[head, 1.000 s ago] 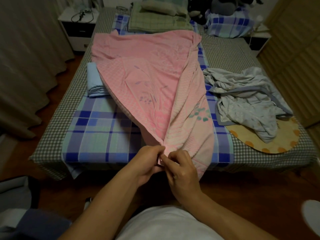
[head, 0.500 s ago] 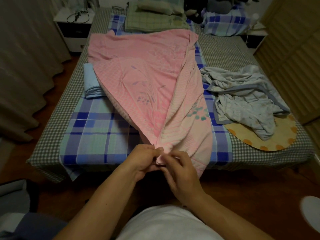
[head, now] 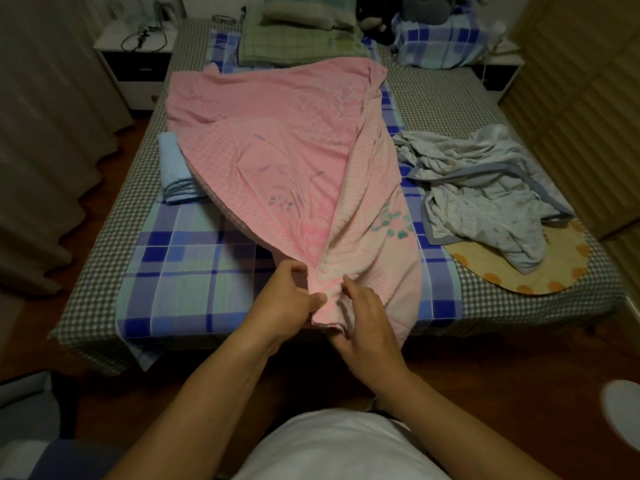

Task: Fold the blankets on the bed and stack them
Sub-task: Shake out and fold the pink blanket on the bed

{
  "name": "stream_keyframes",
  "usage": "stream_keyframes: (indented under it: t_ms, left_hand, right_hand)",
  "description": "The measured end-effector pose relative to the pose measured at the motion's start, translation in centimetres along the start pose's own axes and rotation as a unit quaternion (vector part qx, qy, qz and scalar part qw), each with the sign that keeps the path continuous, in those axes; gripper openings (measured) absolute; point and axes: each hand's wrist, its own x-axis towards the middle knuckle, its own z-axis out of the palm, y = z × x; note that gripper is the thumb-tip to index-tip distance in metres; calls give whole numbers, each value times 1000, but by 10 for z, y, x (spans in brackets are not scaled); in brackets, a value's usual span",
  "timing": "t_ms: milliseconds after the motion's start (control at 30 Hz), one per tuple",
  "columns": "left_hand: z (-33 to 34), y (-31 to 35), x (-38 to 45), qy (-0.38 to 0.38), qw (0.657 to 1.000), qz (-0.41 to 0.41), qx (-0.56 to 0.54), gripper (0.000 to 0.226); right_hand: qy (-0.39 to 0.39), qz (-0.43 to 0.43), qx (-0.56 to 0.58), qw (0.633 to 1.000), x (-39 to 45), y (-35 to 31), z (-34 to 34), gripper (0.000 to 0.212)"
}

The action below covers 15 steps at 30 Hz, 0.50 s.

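Note:
A pink blanket (head: 284, 147) with a flower pattern lies spread down the middle of the bed (head: 104, 271), drawn to a bunched point at the foot edge. My left hand (head: 287, 299) grips that bunched end from the left, thumb over the cloth. My right hand (head: 363, 323) pinches the same end from the right, its fingers tucked under the fabric. A folded light-blue blanket (head: 173, 171) lies at the bed's left side, partly under the pink one. A crumpled grey-blue blanket (head: 481, 188) lies in a heap on the right.
A round yellow mat (head: 512, 268) with orange dots lies under the crumpled heap. Green folded bedding and pillows (head: 298, 36) sit at the head. A white nightstand (head: 135, 53) stands back left, curtains (head: 45, 133) on the left, a wardrobe (head: 588, 116) on the right.
Both hands have shifted their hold on the pink blanket's bunched end, with more cloth now gathered between them. The blanket stays spread in the same place.

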Motion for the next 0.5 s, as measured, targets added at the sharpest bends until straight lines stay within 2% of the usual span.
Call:
stream_keyframes:
  t_ms: [67,100,167,200,333,400,500]
  left_hand:
    - [0,0,0,3,999,45,20,66]
    - [0,2,0,-2,997,69,24,57]
    - [-1,8,-3,-19,995,97,33,25]
    - [-1,9,-4,-30,994,103,34,19]
    - [-8,10,0,-61,985,150,61,29]
    - [-12,11,8,-68,951,250,170,33]
    - [-15,20,22,-40,847,410,336,22]
  right_hand:
    - [26,-28,-23,999,7,-7,-1,79]
    - [43,-48,-32,997,10,-10,-1,72]
    - [70,-77,-30,994,14,-13,-2,57]
    - [73,-77,-20,994,15,-13,-4,52]
    - [72,-39,47,996,22,-13,-17,37]
    - [75,-16,94,993,25,-15,-26,24]
    - [61,-2,110,992,27,-19,-41,25]
